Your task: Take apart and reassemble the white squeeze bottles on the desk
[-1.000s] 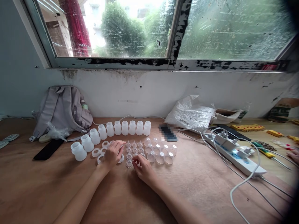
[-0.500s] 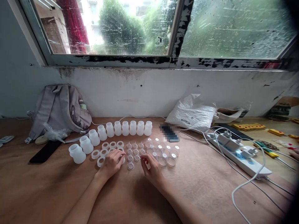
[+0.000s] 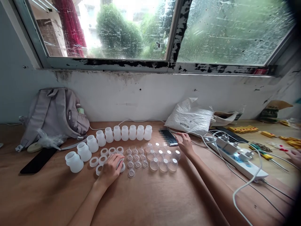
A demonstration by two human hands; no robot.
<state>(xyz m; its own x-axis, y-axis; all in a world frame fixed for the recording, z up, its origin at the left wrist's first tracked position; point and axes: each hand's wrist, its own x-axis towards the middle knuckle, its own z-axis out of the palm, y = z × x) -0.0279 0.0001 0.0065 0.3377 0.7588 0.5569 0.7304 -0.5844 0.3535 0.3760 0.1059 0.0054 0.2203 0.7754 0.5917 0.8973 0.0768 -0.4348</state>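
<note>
My left hand [image 3: 110,168] rests over the white rings [image 3: 94,162], fingers loosely bent and hiding some of them. Out at the right, my right hand [image 3: 185,143] has its fingers stretched towards the right edge of a phone [image 3: 173,142], partly pixelated; whether they touch it is unclear. Small clear nipple-like pieces with round flanges [image 3: 131,173] lie in rows between the rings and several clear domed caps [image 3: 154,164]. Behind them, frosted wide-necked bottles [image 3: 133,133] form a curved line running down to the left.
A grey backpack [image 3: 54,113] and a black flat object [image 3: 39,160] lie at the left. A silver padded bag [image 3: 190,116] leans on the wall. Right of my arm are a white power strip [image 3: 249,168] with cables and yellow tools; another person's hand [image 3: 293,156] shows at the edge.
My right hand has moved from beside the small clear pieces to the right and away from me, up to the phone. My left hand stays over the rings. The view has shifted slightly.
</note>
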